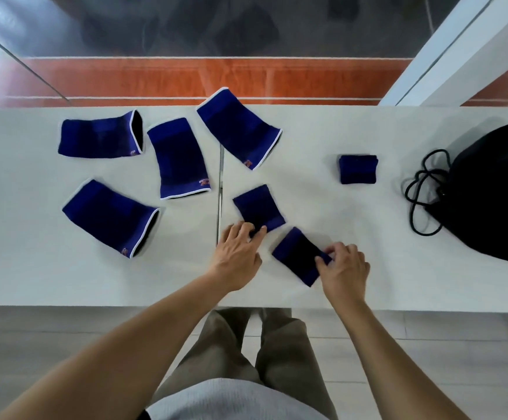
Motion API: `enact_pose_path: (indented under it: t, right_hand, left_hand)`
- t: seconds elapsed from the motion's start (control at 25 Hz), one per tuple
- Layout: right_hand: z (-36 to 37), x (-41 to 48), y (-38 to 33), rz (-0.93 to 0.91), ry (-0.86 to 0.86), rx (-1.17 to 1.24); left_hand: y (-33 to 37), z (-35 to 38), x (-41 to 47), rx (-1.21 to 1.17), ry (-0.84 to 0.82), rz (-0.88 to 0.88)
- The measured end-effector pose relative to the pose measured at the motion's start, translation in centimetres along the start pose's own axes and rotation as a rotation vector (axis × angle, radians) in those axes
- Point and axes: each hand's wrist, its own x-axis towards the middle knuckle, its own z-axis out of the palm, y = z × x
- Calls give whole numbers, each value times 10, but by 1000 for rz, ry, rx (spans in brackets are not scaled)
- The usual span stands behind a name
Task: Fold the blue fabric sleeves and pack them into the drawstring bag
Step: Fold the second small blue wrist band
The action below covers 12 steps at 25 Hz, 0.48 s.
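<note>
Several unfolded blue fabric sleeves with white-trimmed ends lie on the left half of the white table [34, 277], among them one at the far left [101, 136] and one at the near left [110, 216]. A folded blue sleeve [358, 169] rests alone towards the right. My left hand [239, 253] pinches the near corner of a folded sleeve [258, 209]. My right hand [345, 269] grips the right corner of another folded sleeve [296, 256]. The black drawstring bag [498, 192] lies at the right edge, its cord [422, 189] looped on the table.
A seam [220, 183] runs between two table tops near the middle. Beyond the far table edge is an orange floor strip and a glass wall. A white beam [446, 56] slants at the upper right. My legs stand below the near edge.
</note>
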Motion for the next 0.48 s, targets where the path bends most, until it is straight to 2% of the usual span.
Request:
enact_pose_path:
  t: [0.12, 0.24, 0.32, 0.48]
  right_hand:
    - [-22, -2, 14, 7, -9, 302]
    - [-49, -5, 5, -73, -67, 475]
    - [-61, -3, -8, -148, -124, 513]
    - [-72, 9, -34, -211, -234, 614]
  left_hand:
    - [19, 6, -1, -51, -40, 72]
    - [27, 3, 0, -127, 12, 51]
    - [30, -9, 4, -351, 40, -38]
    - [24, -28, 17, -1018, -96, -292]
